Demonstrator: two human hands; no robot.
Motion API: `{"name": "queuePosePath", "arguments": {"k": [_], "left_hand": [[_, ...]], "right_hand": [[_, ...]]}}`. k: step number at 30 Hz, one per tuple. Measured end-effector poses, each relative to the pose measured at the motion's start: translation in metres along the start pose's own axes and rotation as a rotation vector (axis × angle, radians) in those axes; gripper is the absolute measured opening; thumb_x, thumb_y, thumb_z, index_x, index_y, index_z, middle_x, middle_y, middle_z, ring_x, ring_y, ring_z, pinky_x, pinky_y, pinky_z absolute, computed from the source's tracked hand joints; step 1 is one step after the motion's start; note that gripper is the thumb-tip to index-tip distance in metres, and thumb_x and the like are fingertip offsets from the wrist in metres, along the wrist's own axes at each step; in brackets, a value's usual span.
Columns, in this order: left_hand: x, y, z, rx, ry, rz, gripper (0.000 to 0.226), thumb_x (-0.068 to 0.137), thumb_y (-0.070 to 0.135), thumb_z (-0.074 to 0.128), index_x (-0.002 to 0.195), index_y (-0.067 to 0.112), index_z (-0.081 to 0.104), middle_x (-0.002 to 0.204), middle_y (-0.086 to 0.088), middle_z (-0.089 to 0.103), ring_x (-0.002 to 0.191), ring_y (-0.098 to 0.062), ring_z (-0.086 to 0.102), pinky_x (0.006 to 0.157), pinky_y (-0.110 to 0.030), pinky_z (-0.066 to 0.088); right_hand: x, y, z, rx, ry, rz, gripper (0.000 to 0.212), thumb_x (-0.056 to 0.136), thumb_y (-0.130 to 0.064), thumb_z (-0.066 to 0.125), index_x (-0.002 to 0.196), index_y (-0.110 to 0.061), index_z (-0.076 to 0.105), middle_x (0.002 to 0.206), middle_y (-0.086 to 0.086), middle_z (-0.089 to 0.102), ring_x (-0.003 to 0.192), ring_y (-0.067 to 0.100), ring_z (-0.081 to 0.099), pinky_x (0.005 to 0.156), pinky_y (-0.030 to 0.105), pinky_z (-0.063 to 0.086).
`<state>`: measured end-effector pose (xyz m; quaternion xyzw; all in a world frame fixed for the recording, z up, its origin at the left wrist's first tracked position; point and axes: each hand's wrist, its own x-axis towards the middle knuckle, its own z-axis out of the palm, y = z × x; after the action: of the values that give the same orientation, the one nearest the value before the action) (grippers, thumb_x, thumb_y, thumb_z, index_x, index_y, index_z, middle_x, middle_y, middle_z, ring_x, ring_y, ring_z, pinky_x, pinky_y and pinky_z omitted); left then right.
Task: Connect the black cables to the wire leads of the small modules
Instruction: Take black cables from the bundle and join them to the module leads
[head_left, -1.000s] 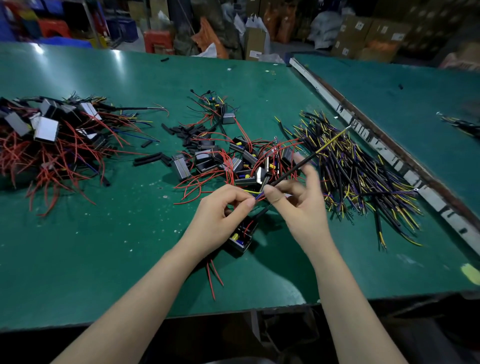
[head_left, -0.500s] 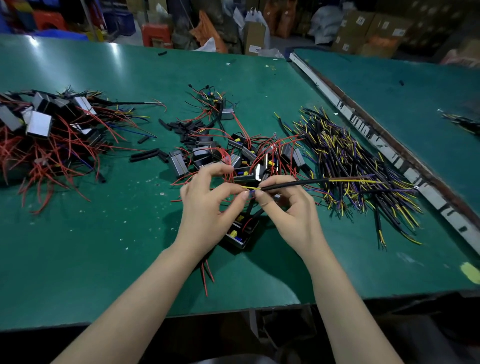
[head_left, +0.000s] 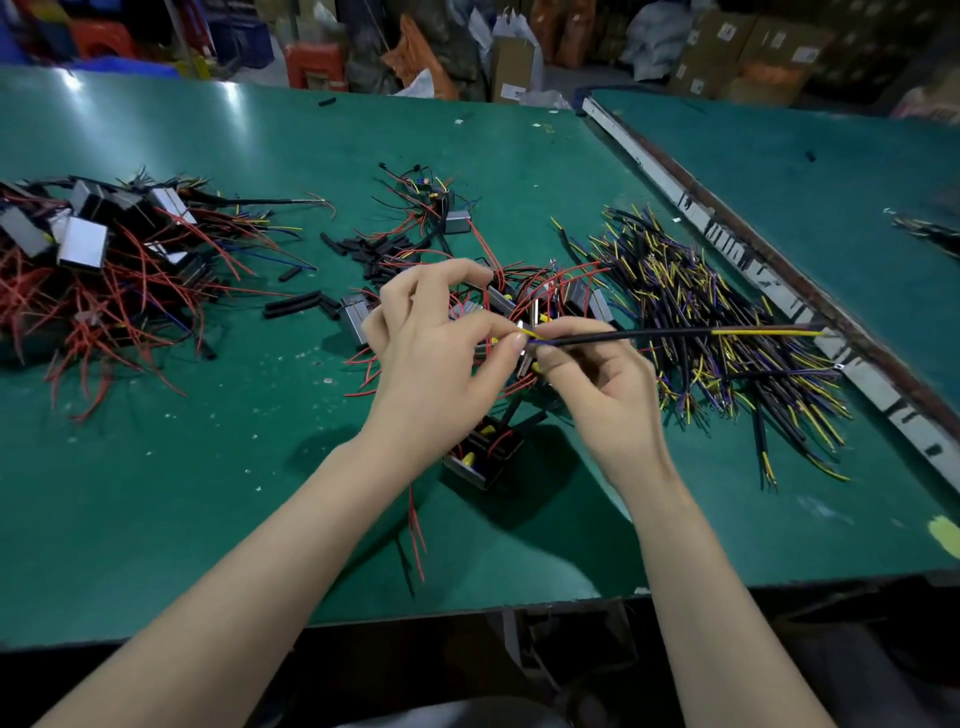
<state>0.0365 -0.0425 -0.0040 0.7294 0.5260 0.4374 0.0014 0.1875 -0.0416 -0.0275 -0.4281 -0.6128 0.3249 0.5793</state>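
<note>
My right hand (head_left: 605, 387) pinches a black cable (head_left: 649, 335) near its left end; the cable runs level to the right, with yellow and purple inner wires showing at both ends. Facing it, my left hand (head_left: 436, 358) pinches thin wire ends between thumb and forefinger right where they meet the cable's tip. A small black module (head_left: 483, 449) with yellow parts and red leads lies on the green table (head_left: 208, 467) below both hands. More modules with red leads (head_left: 524, 306) are heaped just behind my hands.
A pile of black cables (head_left: 727, 322) lies to the right. A bigger heap of modules with red wires (head_left: 93, 260) sits at the far left. Short black sleeve pieces (head_left: 363, 249) are scattered in the middle. A second green table (head_left: 831, 171) adjoins on the right, past a worn edge strip (head_left: 753, 260).
The cable swung from slanting up-right to lying level. Both hands rose a little off the module, and my left fingers closed on the wire ends at the cable's tip.
</note>
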Motion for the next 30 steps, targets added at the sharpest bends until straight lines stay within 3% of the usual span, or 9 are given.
{"name": "queuePosePath", "arguments": {"k": [3,8,12,16,23,30], "left_hand": [[0.007,0.010,-0.001,-0.018,-0.011,-0.048,0.015,0.083,0.041,0.061,0.080,0.031,0.072,0.126,0.008,0.050,0.122,-0.025,0.032,0.085,-0.031,0.019],[0.009,0.019,0.002,0.040,-0.024,-0.021,0.016,0.085,0.040,0.062,0.082,0.028,0.072,0.127,0.008,0.050,0.123,-0.025,0.031,0.086,-0.033,0.019],[0.001,0.023,0.007,0.008,-0.023,-0.045,0.015,0.085,0.037,0.061,0.082,0.027,0.072,0.122,0.008,0.053,0.120,-0.024,0.033,0.084,-0.031,0.017],[-0.014,0.015,0.012,0.073,-0.122,-0.129,0.015,0.086,0.041,0.062,0.083,0.030,0.072,0.122,0.011,0.049,0.120,-0.016,0.026,0.080,-0.026,0.009],[-0.030,0.013,0.016,0.138,-0.283,-0.018,0.016,0.080,0.051,0.064,0.083,0.037,0.071,0.129,0.008,0.045,0.120,-0.014,0.018,0.090,-0.033,0.012],[-0.035,0.012,0.020,0.077,-0.224,-0.031,0.008,0.081,0.038,0.067,0.077,0.032,0.070,0.124,0.010,0.050,0.120,-0.016,0.024,0.082,-0.030,0.011]], "right_hand": [[0.007,-0.010,-0.006,0.045,-0.014,-0.030,0.009,0.084,-0.021,0.067,0.086,-0.030,0.068,0.082,-0.012,0.067,0.074,0.006,0.057,0.070,0.025,0.046],[0.008,-0.014,-0.019,-0.108,-0.008,-0.103,0.010,0.086,-0.020,0.068,0.086,-0.029,0.063,0.077,-0.019,0.064,0.071,0.001,0.058,0.069,0.018,0.046],[-0.001,-0.007,-0.022,0.061,0.105,-0.077,0.026,0.087,0.003,0.062,0.086,-0.022,0.057,0.073,-0.013,0.060,0.067,-0.002,0.055,0.066,0.012,0.045],[-0.014,0.002,-0.030,0.237,0.277,0.065,0.029,0.084,0.009,0.062,0.090,-0.018,0.057,0.076,-0.006,0.063,0.069,0.000,0.058,0.065,0.012,0.045],[-0.019,0.004,-0.025,0.216,0.185,0.142,0.029,0.081,0.010,0.063,0.089,-0.018,0.059,0.062,-0.014,0.060,0.057,-0.003,0.053,0.058,0.010,0.043],[-0.023,0.006,-0.024,0.172,0.085,0.173,0.031,0.083,0.009,0.062,0.096,-0.019,0.059,0.065,-0.012,0.065,0.062,-0.003,0.058,0.060,0.009,0.044]]}}
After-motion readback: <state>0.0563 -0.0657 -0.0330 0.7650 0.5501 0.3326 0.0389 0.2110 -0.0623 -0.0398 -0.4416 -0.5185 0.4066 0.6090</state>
